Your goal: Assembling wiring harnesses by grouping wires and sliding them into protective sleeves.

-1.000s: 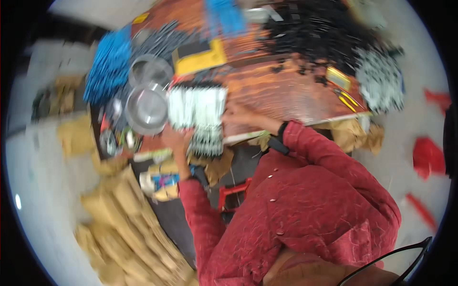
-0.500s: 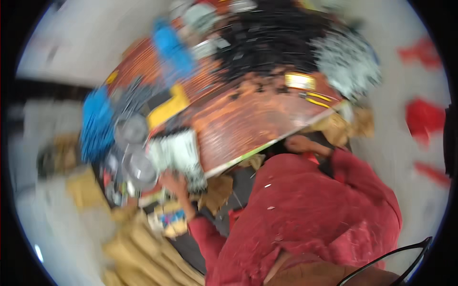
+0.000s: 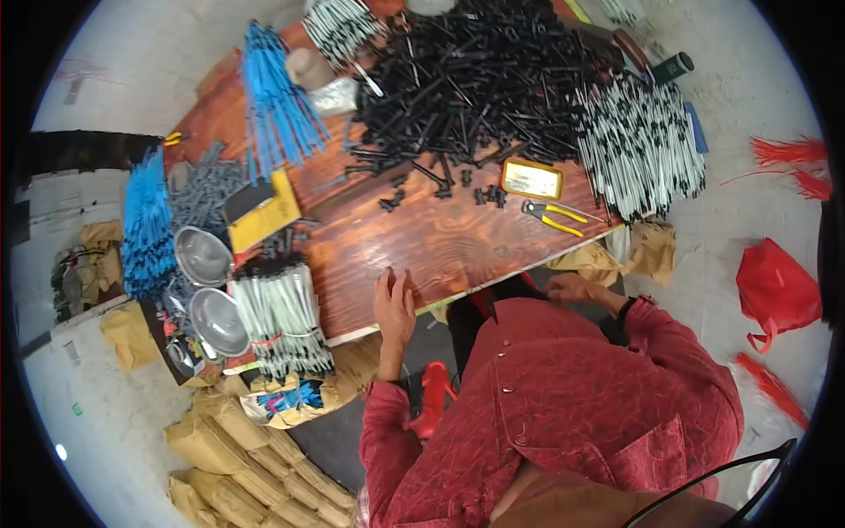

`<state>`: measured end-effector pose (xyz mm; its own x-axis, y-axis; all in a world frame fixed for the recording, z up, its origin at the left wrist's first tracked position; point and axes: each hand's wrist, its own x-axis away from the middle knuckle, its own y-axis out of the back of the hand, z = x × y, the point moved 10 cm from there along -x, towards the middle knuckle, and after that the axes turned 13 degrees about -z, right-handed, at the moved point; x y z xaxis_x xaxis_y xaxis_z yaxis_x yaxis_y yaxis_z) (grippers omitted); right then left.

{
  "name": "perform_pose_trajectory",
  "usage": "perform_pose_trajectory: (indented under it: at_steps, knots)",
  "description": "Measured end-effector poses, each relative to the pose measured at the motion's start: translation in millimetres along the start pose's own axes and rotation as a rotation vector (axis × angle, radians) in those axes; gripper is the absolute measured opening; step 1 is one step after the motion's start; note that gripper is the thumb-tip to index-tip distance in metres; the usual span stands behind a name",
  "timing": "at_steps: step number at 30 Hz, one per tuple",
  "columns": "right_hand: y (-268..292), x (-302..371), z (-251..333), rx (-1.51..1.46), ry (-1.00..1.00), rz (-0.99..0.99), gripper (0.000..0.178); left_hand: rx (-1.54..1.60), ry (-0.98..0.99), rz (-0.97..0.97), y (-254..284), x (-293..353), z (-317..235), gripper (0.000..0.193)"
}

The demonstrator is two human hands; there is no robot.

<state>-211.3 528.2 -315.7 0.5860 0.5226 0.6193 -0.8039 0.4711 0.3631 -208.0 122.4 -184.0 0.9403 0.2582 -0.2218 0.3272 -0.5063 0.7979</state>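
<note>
My left hand (image 3: 393, 308) rests at the near edge of the wooden table (image 3: 378, 238), fingers stretched out and holding nothing. To its left lies a bundle of thin white rods (image 3: 277, 308) with black ends, tied with a red band; the hand is apart from it. My right hand (image 3: 572, 289) is low by my lap under the table's edge. Its fingers are partly hidden, so their grip is unclear. Cutting pliers (image 3: 554, 217) with yellow handles lie on the table beyond it, near a small yellow-rimmed tray (image 3: 532, 179).
A large heap of black plastic pieces (image 3: 475, 79) covers the far table. White rods (image 3: 641, 145) are piled at the right, blue strips (image 3: 275, 97) at the left. Two metal bowls (image 3: 219, 321) stand near the left edge. A red bag (image 3: 779, 290) lies on the floor.
My left hand has moved right, from the tied bundle of white rods to the table's near edge. My right hand stays low by my lap. The view has shifted and sharpened.
</note>
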Motion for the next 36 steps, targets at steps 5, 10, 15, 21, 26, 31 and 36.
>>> perform_pose_trajectory:
  at_steps: [5, 10, 15, 21, 26, 31, 36]
  knots:
    - [-15, 3, -15, 0.061, -0.302, 0.335, 0.031, -0.133, -0.052, -0.061, -27, 4, 9, 0.034]
    - [-71, 8, -39, -0.525, 0.006, 0.591, 0.045, -0.251, -0.074, -0.022, -39, 17, 20, 0.037]
    - [-151, 4, -148, 0.0, -0.431, 0.745, 0.044, -0.248, -0.071, -0.025, -36, 31, 22, 0.035]
    - [-152, -27, -139, 0.027, -0.52, 0.722, 0.06, -0.232, -0.091, -0.081, -35, 30, 18, 0.034]
    - [-140, -57, -125, 0.017, -0.505, 0.702, 0.061, -0.295, -0.09, -0.095, -25, 14, 1, 0.039]
    - [-152, -74, -135, 0.075, -0.451, 0.742, 0.061, -0.287, -0.016, -0.101, -20, 17, 2, 0.037]
    - [-168, -81, -150, 0.11, -0.361, 0.7, 0.06, -0.209, -0.185, -0.242, -26, 42, 9, 0.033]
